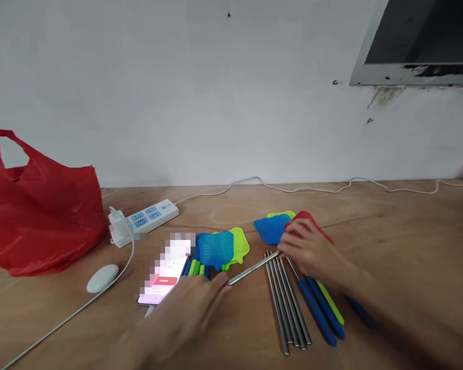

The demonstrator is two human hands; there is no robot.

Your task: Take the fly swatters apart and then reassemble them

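My left hand point(200, 298) is closed around the lower end of a thin metal rod point(252, 269), which slants up to the right. My right hand point(306, 244) has its fingers closed at the rod's upper end and covers part of a red mesh fly swatter head point(312, 221). Beside it lie a blue mesh head point(270, 228) and a lime green one point(287, 213). Below the rod, several loose metal rods point(287, 303) lie side by side. To their right are blue handles point(318, 311) and a green handle point(332, 303). My fingers hide both rod ends.
A lit phone point(165, 272) lies left of more blue swatter heads point(216, 248) and a green head point(239, 246). Further left are a white power strip point(150, 218), a white mouse-shaped object point(102, 278) and a red plastic bag point(46, 210). A white cable point(293, 191) runs along the wall.
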